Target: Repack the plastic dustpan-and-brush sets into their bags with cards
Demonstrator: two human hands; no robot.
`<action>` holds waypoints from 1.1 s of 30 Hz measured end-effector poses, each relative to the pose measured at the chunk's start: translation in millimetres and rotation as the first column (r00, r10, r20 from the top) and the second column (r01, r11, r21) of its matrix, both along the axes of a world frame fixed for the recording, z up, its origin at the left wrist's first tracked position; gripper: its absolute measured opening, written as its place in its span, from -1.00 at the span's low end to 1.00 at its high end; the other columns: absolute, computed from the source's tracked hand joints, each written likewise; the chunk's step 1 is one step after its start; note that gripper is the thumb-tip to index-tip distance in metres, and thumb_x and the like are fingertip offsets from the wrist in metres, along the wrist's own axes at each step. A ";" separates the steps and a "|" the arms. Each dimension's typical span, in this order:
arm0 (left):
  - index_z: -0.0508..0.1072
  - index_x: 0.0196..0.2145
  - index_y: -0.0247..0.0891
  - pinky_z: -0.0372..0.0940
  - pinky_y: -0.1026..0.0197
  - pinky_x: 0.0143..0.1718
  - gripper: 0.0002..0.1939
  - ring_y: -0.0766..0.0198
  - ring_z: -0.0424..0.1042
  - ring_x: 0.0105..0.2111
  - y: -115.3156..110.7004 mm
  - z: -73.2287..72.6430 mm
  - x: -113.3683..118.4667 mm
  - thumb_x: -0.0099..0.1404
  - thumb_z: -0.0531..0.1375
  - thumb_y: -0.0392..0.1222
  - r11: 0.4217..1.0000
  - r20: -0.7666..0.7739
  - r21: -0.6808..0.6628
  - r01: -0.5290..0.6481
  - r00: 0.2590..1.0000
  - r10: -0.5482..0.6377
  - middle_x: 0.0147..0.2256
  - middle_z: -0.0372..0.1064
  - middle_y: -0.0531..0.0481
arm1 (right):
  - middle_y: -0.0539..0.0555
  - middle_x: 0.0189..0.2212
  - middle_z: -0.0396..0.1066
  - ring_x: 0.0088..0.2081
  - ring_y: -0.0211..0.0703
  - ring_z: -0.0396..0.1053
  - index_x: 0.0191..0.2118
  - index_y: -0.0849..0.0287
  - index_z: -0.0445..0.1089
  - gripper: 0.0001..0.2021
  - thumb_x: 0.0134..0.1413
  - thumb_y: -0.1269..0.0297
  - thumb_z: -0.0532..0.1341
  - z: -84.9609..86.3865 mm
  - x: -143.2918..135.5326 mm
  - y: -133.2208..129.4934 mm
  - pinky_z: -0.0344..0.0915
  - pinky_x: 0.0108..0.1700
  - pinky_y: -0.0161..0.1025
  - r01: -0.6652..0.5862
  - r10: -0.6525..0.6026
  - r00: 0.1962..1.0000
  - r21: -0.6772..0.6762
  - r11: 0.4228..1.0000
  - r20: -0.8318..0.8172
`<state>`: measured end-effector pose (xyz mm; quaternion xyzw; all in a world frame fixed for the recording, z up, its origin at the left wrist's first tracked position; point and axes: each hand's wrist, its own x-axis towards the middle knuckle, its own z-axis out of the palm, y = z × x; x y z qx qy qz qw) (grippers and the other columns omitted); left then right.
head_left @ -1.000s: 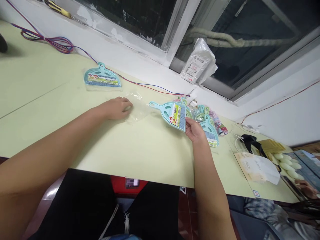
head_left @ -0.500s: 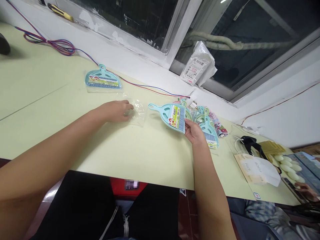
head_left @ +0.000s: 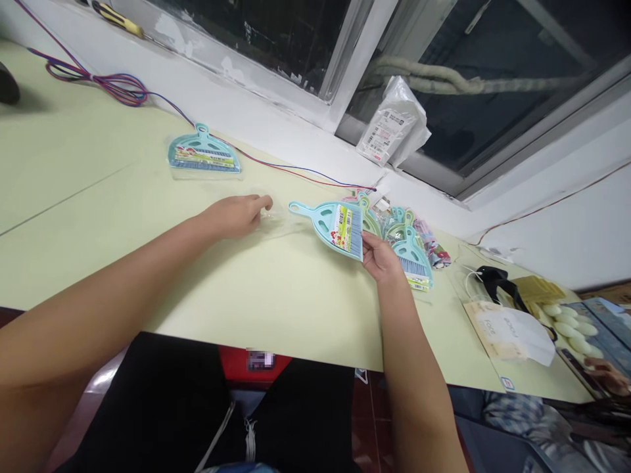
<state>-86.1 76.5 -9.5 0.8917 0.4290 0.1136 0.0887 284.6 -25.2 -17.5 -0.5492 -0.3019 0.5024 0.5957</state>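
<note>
My right hand (head_left: 380,256) is closed on the wide edge of a light-blue dustpan (head_left: 325,225), which carries a blue-bristled brush and a printed label. The dustpan's looped handle points left. A clear plastic bag (head_left: 280,222) is pinched in my left hand (head_left: 245,215), its mouth toward the dustpan's handle but apart from it. Another dustpan with brush (head_left: 204,156) lies in a clear bag at the back left. Several more dustpan sets (head_left: 413,256) lie in a pile behind my right hand, partly hidden.
A red and blue cable (head_left: 118,89) runs along the wall. A screwdriver (head_left: 118,20) and a white plastic-wrapped package (head_left: 389,128) rest on the window ledge. At right are a paper bag (head_left: 507,332), pale oval objects (head_left: 572,325) and another person's hand (head_left: 608,376).
My left hand has lifted the clear bag slightly off the table, and the bag now stretches toward the dustpan. The dustpan in my right hand has shifted slightly left.
</note>
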 end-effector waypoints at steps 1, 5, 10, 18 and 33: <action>0.34 0.22 -0.06 0.28 0.07 -0.20 -0.53 -0.03 0.48 -0.13 -2.1 -0.1 2.2 0.42 -0.04 -0.08 1.000 -0.005 0.001 0.010 1.000 -0.010 0.06 0.43 -0.18 | 0.11 -0.30 0.64 -0.20 -0.01 0.63 -0.20 0.19 0.51 -0.89 0.13 0.39 0.31 -0.3 -1.9 0.3 0.61 -0.09 -0.10 -0.009 0.009 1.000 0.004 1.000 -0.009; 0.51 0.02 -0.12 0.28 0.01 -0.22 -0.57 -0.03 0.48 -0.18 -7.5 -4.4 10.5 0.45 -0.09 -0.04 0.998 -0.051 0.004 0.065 0.997 -0.065 0.00 0.38 -0.23 | 0.10 -0.27 0.65 -0.17 -0.01 0.63 -0.17 0.19 0.50 -0.86 0.12 0.38 0.32 -0.9 -12.7 0.4 0.62 -0.09 -0.10 -0.009 0.009 0.999 0.008 1.000 -0.041; 0.54 0.02 -0.18 0.30 -0.03 -0.15 -0.53 -0.10 0.47 -0.11 -13.5 -11.2 20.5 0.38 0.01 0.10 1.000 -0.034 0.019 0.018 0.999 -0.017 0.04 0.34 -0.27 | 0.11 -0.28 0.65 -0.16 0.00 0.63 -0.16 0.19 0.51 -0.86 0.13 0.39 0.31 -3.2 -29.1 -0.7 0.62 -0.10 -0.10 -0.060 0.061 0.995 0.010 0.998 -0.075; 0.53 0.04 -0.18 0.34 -0.01 -0.02 -0.53 -0.09 0.45 -0.03 -3.6 -15.9 20.0 0.26 0.17 0.06 0.993 0.181 -0.103 -0.050 0.981 0.068 0.03 0.37 -0.21 | 0.10 -0.34 0.64 -0.32 -0.08 0.62 -0.19 0.22 0.50 -0.90 0.20 0.44 0.24 -8.5 -42.1 0.4 0.63 -0.19 -0.13 -0.045 0.041 0.996 -0.053 0.998 -0.078; 0.55 -0.06 -0.17 0.42 0.04 -0.12 -0.63 0.13 0.50 -0.26 0.4 -15.4 19.6 0.13 0.24 -0.25 0.979 0.444 -0.130 -0.154 0.874 0.197 -0.06 0.46 -0.12 | 0.04 -0.43 0.59 -0.45 -0.25 0.53 -0.28 0.20 0.50 -0.94 0.21 0.41 0.26 -9.0 -41.2 0.8 0.55 -0.37 -0.33 0.030 -0.026 0.998 -0.087 0.996 0.049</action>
